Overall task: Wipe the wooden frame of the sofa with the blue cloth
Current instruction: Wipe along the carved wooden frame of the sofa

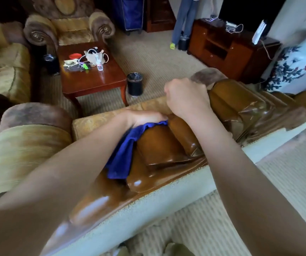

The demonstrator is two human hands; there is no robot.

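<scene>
Carpeted lounge, seen from behind a sofa. Left hand [144,118] presses the blue cloth [124,154] against the glossy carved frame [159,145], fingers curled over it (mid-wipe, likely). Just beyond the cloth, right hand [183,98] clenches the frame's crest, probably bracing.

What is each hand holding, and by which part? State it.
The left hand grips the blue cloth by its upper end, the rest hanging over the wooden frame. The right hand curls over the frame's carved top.
</scene>
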